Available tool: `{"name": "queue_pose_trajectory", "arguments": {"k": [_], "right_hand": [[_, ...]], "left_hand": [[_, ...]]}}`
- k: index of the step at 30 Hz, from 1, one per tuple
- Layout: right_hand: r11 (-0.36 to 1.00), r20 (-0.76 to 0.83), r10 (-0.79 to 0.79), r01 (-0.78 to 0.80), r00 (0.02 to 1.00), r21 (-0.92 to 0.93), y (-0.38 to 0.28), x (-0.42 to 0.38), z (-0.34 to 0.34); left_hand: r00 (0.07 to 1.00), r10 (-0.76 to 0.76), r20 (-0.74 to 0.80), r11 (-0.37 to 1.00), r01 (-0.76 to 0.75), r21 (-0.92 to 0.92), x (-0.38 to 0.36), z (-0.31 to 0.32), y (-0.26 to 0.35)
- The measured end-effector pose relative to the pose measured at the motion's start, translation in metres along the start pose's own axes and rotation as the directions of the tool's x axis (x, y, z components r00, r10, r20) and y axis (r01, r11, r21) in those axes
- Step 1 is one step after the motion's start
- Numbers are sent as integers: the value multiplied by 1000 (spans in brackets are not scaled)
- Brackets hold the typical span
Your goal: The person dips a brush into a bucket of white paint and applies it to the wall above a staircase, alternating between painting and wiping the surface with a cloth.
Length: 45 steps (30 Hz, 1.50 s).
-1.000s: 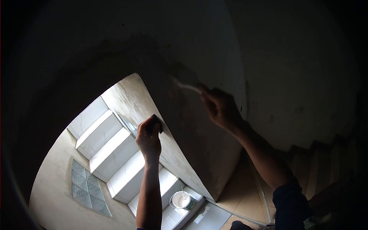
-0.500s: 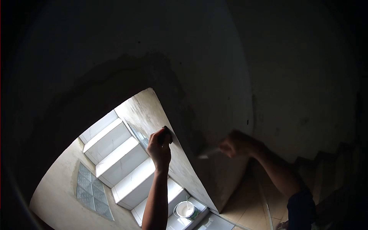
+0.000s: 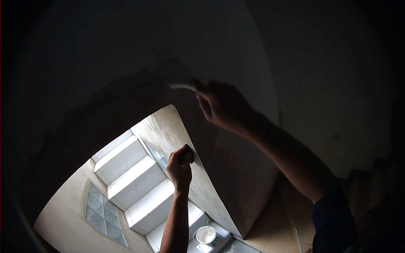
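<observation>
My right hand (image 3: 221, 103) is raised against the dark wall, above the top corner of the opening. Its fingers are closed on a pale flat tool (image 3: 182, 86), whose far end is at the wall. Blur and shadow hide the tool's exact kind. Lower down, my left hand (image 3: 179, 168) is at the lit edge of the opening, with its fingers curled round a small dark object (image 3: 186, 155) that I cannot identify. A darker, rough band (image 3: 139, 80) runs along the wall above the opening.
White tiled stairs (image 3: 139, 177) show through the opening, beside a glass-block window (image 3: 105, 213). A white bucket (image 3: 206, 235) with a stick in it stands on a low step. Tan floor tiles (image 3: 270, 227) and shadowed steps (image 3: 367, 185) lie to the right.
My right hand has moved up and left with the pale tool, from beside the opening's edge to above its corner. My left hand has barely shifted.
</observation>
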State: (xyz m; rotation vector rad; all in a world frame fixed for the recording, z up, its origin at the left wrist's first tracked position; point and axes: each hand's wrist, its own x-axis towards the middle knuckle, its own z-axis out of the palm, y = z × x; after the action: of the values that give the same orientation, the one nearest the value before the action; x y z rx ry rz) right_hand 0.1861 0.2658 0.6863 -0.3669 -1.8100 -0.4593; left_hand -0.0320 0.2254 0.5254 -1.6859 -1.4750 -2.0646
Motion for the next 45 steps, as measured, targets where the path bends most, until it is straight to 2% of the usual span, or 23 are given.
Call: {"name": "queue_pose_trajectory", "arguments": {"k": [1, 3, 5, 6, 8, 10, 12, 14, 17, 19, 22, 25, 27, 28, 31, 32, 35, 36, 38, 41, 43, 44, 45], "right_hand": [[999, 1, 54, -54, 999, 9, -11, -28, 6], [984, 161, 139, -155, 977, 88, -20, -85, 5], [982, 350, 168, -188, 921, 24, -32, -140, -11], [980, 353, 163, -193, 921, 49, -28, -153, -20], [976, 353, 151, -196, 923, 96, -26, -158, -35], [960, 219, 215, -247, 952, 130, -18, -128, -49], [978, 7, 182, -182, 983, 103, -9, -63, -60], [983, -90, 150, -139, 984, 119, 8, -4, -58], [997, 50, 69, -71, 996, 43, 32, 26, -28], [997, 25, 71, -71, 997, -22, 27, -17, 3], [973, 211, 168, -196, 963, 120, 4, -123, 13], [952, 594, 267, -302, 759, -43, -22, -217, -5], [940, 705, 279, -336, 652, -61, -13, -245, -7], [933, 754, 283, -352, 593, -73, -11, -251, -8], [969, 771, 130, -243, 624, 34, 12, -170, -15], [977, 759, 89, -204, 646, 60, 23, -124, -20], [994, 510, -80, 30, 856, 106, 53, -1, -52], [999, 512, 30, -39, 858, 8, 48, 32, -71], [996, 212, -1, 21, 977, -91, 50, 67, -81], [995, -53, -42, 36, 998, -98, 53, 61, -59], [994, 88, 108, -108, 990, -3, 40, 6, -21], [994, 35, 110, -110, 993, -10, 38, -41, 10], [978, 110, 185, -193, 977, 74, 27, -94, 29]], "left_hand": [[1000, 5, 0, 1000, -5, 6, 1, 0, 0], [1000, 12, -6, 1000, -12, 22, 0, 0, 1], [1000, 4, 2, 1000, -4, 15, 1, -1, 6], [1000, 0, 7, 1000, 0, 10, 1, -1, 8], [999, -5, 34, 999, 3, 42, 1, -3, 6], [999, 5, 31, 999, -7, 50, 2, -4, 4], [1000, 23, 18, 999, -23, 39, 2, -4, 4], [1000, -6, 17, 999, 6, 39, 0, -5, 3], [1000, 3, 20, 999, -4, 36, -2, -5, 5], [999, 12, 35, 999, -14, 34, -4, -5, 3], [998, 31, 46, 999, -33, 43, -2, -5, 3], [998, 43, 54, 998, -46, 39, -3, -3, 6], [999, 14, 53, 1000, -14, -2, -3, -2, -2], [999, 9, 45, 1000, -9, -1, -4, -1, -3], [1000, -2, 23, 1000, 1, 22, -5, -1, -1], [1000, -6, 21, 999, 6, 40, -4, -1, 2], [999, 15, 36, 997, -18, 75, -2, -3, 5], [999, 25, 45, 996, -29, 86, -3, -5, 4], [999, 20, 44, 997, -23, 69, -1, -6, 7], [999, 30, 45, 996, -33, 79, -3, -5, 5], [998, 29, 53, 996, -34, 82, -3, -5, 4], [998, 21, 59, 997, -25, 74, -6, -5, 5], [998, 21, 59, 998, -25, 64, -5, -4, 6]]}}
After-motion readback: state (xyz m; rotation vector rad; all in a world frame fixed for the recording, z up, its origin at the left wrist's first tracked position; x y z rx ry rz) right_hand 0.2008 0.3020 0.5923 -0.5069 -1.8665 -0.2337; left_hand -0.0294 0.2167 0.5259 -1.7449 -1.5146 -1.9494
